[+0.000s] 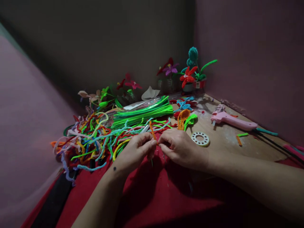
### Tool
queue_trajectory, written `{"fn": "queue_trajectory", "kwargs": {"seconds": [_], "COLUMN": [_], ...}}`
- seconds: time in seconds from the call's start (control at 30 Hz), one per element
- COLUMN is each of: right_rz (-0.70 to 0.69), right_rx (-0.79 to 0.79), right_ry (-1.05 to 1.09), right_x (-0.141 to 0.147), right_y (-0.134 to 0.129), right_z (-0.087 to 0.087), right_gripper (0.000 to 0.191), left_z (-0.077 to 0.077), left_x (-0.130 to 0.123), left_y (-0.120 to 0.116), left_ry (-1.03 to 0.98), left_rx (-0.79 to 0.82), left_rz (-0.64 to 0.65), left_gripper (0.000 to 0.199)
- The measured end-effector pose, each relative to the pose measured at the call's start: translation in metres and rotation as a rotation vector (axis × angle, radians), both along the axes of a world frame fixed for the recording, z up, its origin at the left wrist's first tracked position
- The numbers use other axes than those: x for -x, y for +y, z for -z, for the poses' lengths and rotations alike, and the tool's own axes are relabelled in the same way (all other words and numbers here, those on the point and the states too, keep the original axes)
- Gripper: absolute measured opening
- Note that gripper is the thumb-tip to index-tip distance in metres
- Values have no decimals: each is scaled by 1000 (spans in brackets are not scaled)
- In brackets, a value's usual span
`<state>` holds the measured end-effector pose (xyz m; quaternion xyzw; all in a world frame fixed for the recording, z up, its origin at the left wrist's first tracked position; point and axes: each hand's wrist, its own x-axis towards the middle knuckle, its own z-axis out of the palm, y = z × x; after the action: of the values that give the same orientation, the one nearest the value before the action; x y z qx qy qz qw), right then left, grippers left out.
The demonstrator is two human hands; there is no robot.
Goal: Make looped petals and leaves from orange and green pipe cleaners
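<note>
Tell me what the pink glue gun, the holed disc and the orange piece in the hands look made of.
Pink glue gun: probably hard plastic, from its smooth, moulded-looking shell. Holed disc: likely rigid plastic, pale and smooth, though coated card is possible. Orange piece: seemingly matt, fuzzy chenille, from its soft, sheenless surface; any wire core is hidden.

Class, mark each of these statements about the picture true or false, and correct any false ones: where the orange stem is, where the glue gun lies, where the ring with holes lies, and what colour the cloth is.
1. The left hand and right hand both have fingers at an orange stem. True.
2. The pink glue gun lies left of both hands. False: it lies to their right.
3. The ring with holes lies near the right hand. True.
4. The cloth below the hands is blue. False: it is red.
</note>
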<state>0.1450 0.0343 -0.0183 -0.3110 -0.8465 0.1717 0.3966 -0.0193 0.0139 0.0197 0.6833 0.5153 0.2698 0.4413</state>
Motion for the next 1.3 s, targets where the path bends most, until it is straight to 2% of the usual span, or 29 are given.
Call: {"fn": "queue_trajectory", "kwargs": {"seconds": [0.1, 0.17, 0.27, 0.33, 0.43, 0.5, 0.57, 0.63, 0.73, 0.83, 0.93, 1.2, 1.3], "right_rz": [-1, 11, -84, -105, -58, -13, 30, 30, -61, -106, -145, -224, -212], "right_rx": [-68, -249, -450, -494, -457, -374, -192, 111, 589, 870, 986, 1130, 1083], "right_ry": [108, 183, 67, -27, -100, -89, -32, 49, 172, 270, 340, 399, 388], "right_x": [-3, -5, -8, -8, -7, -6, -4, -4, -3, -3, -3, -2, -2], "right_y": [2, 5, 12, 15, 13, 9, 5, 2, 3, 4, 5, 9, 9], "right_z": [-8, -14, -18, -18, -17, -17, -17, -18, -19, -20, -21, -18, -20], "right_gripper": [14, 16, 15, 16, 22, 19, 15, 15, 14, 10, 10, 13, 12], "left_z": [-1, -4, -7, -9, -7, -4, 0, 3, 5, 4, 3, 2, 0], "left_x": [0, -1, -4, -6, -8, -10, -12, -14, -15, -14, -12, -13, -10], "left_y": [-3, -6, -8, -9, -8, -8, -9, -9, -8, -7, -6, -7, -5], "left_ry": [3, 31, 60, 71, 69, 43, 29, 23, 9, 22, 43, 28, 8], "left_rx": [-2, 5, 9, 6, -9, -21, -39, -69, -108, -148, -184, -237, -256], "left_rz": [-20, -7, 21, 4, -55, -99, -154, -212, -256, -271, -268, -249, -236], "left_gripper": [20, 20, 20, 22, 26, 25, 22, 20, 20, 20, 18, 19, 17]}}
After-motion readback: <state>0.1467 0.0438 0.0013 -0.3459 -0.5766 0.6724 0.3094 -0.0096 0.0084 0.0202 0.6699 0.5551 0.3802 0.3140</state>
